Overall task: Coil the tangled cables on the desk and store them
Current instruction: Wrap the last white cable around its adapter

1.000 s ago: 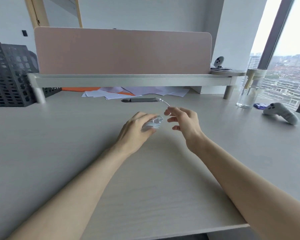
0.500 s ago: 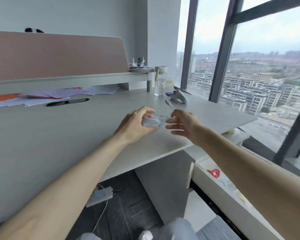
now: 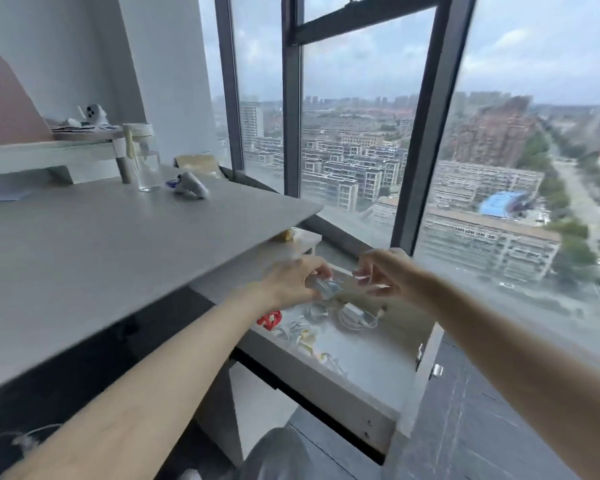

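Now, left hand [image 3: 290, 284], grip tight round the coiled cable [image 3: 323, 289] over the drawer [image 3: 371, 355]; right hand [image 3: 390, 277], grip uncertain, blurred.

The open drawer [image 3: 371, 358] lies below the worktop [image 3: 118, 244] edge, clear from above. Its near right floor is bare. White cables [image 3: 300, 332], a charger [image 3: 352, 311] and a red item [image 3: 270, 319] crowd the far left. Over the far end hang the left hand [image 3: 291, 282], gripping a coiled cable [image 3: 326, 289], and the right hand [image 3: 392, 275]. Window glass [image 3: 499, 289] closes off the right.

Your shot's bright, flat overcast daylight pouring through the window [image 3: 361, 98]. Motion blur smears everything, and edges bow fisheye-style.
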